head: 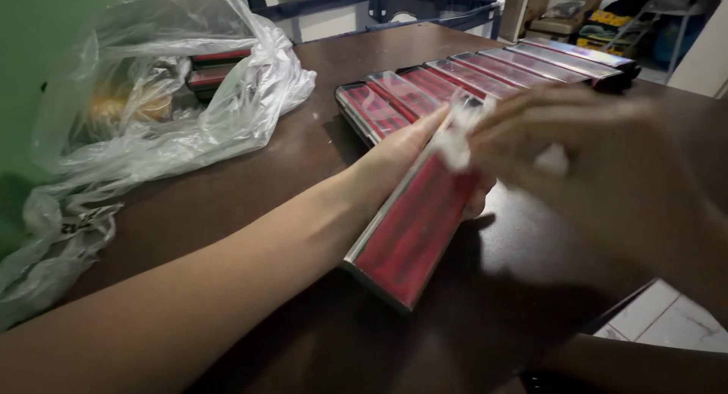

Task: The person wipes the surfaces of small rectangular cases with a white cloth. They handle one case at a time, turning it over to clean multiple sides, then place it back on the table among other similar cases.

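My left hand (402, 147) holds a long flat red box with a shiny clear wrapper (413, 231), tilted up off the dark brown table (250, 182). My right hand (599, 159), blurred by motion, pinches a small white wad of tissue or cloth (459, 140) against the top end of that box. Behind them a row of several similar red boxes (470, 79) lies side by side on the table.
A large clear plastic bag (152, 98) lies at the left with more red boxes (212, 69) and a yellowish item inside. The table's right edge drops to a white tiled floor (667, 318). Furniture and clutter stand at the back.
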